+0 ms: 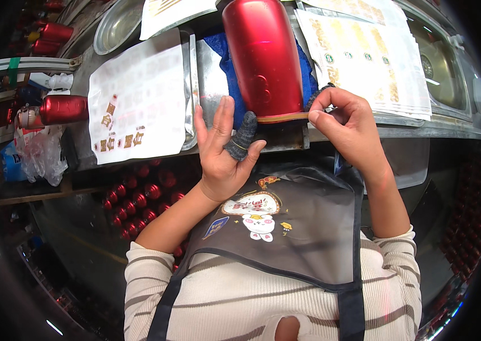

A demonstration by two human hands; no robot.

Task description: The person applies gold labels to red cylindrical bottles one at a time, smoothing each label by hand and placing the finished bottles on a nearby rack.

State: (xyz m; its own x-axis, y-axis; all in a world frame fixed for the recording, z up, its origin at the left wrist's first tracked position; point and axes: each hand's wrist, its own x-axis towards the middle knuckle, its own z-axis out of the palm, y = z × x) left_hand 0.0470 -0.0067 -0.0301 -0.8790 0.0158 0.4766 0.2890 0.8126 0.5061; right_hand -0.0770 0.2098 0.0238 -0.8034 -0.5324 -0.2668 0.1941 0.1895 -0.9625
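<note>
A glossy red metallic bottle (266, 57) lies on a blue cloth (230, 77), its near end toward me. Along that end runs a thin, flat, tan strip (283, 118); whether it is stiff or soft I cannot tell. The thumb and bent fingers of my right hand (349, 125) pinch the strip's right end. My left hand (217, 156) is raised palm up with fingers spread, holding nothing. Its index finger wears a dark grey knitted finger sleeve (242, 137), whose side is at the strip's left end. Another dark sleeve shows partly behind my right hand.
A white backing sheet (149, 74) with a few gold-brown stickers lies left on a metal tray. Right of the bottle is a stack of sticker sheets (360, 62). Another red bottle (64, 109) and a plastic bag (41, 156) are far left. Several red items (138, 199) stand below the bench.
</note>
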